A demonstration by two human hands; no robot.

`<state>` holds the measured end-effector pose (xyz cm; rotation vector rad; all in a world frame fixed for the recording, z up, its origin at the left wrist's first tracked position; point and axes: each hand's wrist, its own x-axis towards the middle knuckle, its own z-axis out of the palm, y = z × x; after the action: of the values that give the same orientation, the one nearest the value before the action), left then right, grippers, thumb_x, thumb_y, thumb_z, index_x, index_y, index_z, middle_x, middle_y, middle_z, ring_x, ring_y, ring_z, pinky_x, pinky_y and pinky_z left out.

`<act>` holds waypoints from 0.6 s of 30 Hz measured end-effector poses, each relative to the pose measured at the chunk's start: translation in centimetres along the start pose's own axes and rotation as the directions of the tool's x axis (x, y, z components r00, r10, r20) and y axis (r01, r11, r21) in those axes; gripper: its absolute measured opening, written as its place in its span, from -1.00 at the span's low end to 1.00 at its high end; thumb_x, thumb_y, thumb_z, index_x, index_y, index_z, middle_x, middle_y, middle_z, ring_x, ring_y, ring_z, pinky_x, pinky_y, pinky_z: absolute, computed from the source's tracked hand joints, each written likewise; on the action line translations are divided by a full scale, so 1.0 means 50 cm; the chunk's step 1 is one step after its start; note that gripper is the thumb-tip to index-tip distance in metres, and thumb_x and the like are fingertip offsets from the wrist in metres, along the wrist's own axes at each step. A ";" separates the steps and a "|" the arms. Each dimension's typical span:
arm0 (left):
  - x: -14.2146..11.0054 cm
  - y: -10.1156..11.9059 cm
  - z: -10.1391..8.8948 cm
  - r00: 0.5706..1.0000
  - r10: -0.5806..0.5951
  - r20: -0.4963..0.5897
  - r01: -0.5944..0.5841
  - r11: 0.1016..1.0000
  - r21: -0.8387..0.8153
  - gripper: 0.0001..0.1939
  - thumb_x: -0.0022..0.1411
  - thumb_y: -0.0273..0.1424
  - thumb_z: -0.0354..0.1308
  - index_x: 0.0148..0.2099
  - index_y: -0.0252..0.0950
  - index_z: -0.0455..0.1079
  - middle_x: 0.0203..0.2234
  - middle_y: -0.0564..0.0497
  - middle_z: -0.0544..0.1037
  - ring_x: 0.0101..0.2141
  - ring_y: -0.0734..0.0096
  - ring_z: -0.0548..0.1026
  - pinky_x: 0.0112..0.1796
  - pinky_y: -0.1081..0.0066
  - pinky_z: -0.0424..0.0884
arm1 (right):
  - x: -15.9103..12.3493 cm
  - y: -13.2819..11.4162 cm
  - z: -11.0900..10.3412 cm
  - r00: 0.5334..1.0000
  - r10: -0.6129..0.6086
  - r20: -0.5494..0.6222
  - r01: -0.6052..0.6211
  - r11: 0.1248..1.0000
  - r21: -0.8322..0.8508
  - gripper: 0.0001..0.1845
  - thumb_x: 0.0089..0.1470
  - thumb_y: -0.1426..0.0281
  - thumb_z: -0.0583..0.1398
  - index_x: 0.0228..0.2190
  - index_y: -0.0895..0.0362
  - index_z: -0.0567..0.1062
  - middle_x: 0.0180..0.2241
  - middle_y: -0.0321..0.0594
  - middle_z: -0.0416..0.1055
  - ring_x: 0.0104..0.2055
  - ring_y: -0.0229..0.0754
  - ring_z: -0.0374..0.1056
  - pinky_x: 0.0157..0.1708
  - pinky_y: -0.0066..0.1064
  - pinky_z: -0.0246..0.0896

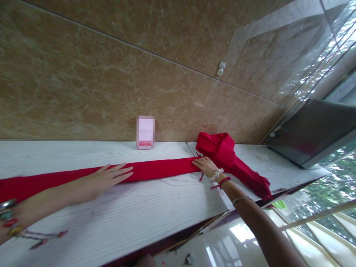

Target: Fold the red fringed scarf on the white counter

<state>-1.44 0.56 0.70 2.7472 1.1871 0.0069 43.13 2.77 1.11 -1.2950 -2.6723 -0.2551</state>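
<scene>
A long red scarf lies folded into a narrow strip along the white wood-grain surface. Its right part bunches against the wall, and a fringed end hangs toward the front edge. My left hand, with a ring on one finger, rests flat on the strip with its fingers stretched out. At the right end of the strip, my right hand lies on the cloth beside the bunched part, its fingers extended and pressing down. The strip's left end runs out of view.
A phone-like pink and white card or device, blurred, leans upright against the brown marbled wall. A dark box-shaped appliance stands at the far right. The white surface ends at a front edge above a shiny floor.
</scene>
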 end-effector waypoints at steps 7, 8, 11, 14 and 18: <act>0.035 0.028 -0.030 0.994 0.101 0.052 -0.105 0.991 0.085 -0.27 -0.07 -0.64 -0.13 0.15 0.02 0.07 0.15 0.12 0.08 0.17 0.23 -0.10 0.07 0.05 -0.19 | -0.012 0.017 -0.004 0.998 0.054 -0.046 -0.054 0.999 0.000 -0.56 0.03 0.59 -0.07 -0.08 0.06 0.35 -0.06 -0.12 0.34 -0.09 0.00 0.21 -0.11 -0.09 0.05; 0.032 0.027 -0.012 0.991 0.094 0.094 -0.102 0.991 0.086 -0.26 -0.08 -0.65 -0.15 0.15 0.03 0.06 0.15 0.11 0.06 0.17 0.22 -0.09 0.07 0.03 -0.18 | -0.014 0.017 -0.002 0.999 0.033 -0.021 -0.034 0.999 -0.006 -0.55 0.03 0.59 -0.08 -0.08 0.07 0.35 -0.07 -0.12 0.35 -0.11 -0.01 0.22 -0.12 -0.09 0.07; 0.016 0.011 0.031 0.993 0.048 0.106 -0.051 0.999 0.020 -0.25 -0.07 -0.62 -0.15 0.18 0.04 0.00 0.16 0.10 0.05 0.16 0.19 -0.05 0.05 0.02 -0.08 | -0.026 0.017 0.008 1.000 0.026 -0.001 -0.026 1.000 -0.004 -0.55 0.02 0.57 -0.09 -0.08 0.08 0.35 -0.10 -0.11 0.37 -0.15 -0.05 0.26 -0.17 -0.13 0.13; 0.006 -0.003 0.028 0.996 0.047 0.078 -0.041 0.996 -0.080 -0.30 -0.08 -0.55 -0.09 0.14 0.04 0.09 0.13 0.10 0.13 0.14 0.19 0.02 0.05 0.09 -0.02 | -0.033 0.028 0.011 0.996 0.080 -0.043 -0.079 0.997 0.004 -0.57 0.01 0.56 -0.08 -0.13 0.05 0.38 -0.16 -0.14 0.40 -0.19 -0.07 0.27 -0.21 -0.16 0.16; 0.017 0.005 -0.016 0.992 0.018 0.128 0.003 0.987 -0.162 -0.34 -0.13 -0.49 -0.04 0.10 -0.02 0.20 0.09 0.10 0.21 0.10 0.18 0.13 0.04 0.18 0.07 | -0.030 0.045 0.002 0.993 0.105 -0.057 -0.104 0.994 0.017 -0.62 -0.05 0.59 -0.04 -0.26 0.09 0.44 -0.24 -0.11 0.42 -0.21 -0.06 0.27 -0.21 -0.18 0.17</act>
<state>-0.73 1.09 1.50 2.5692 1.0923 -0.0691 45.80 3.01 0.88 -1.3969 -2.5447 -0.2558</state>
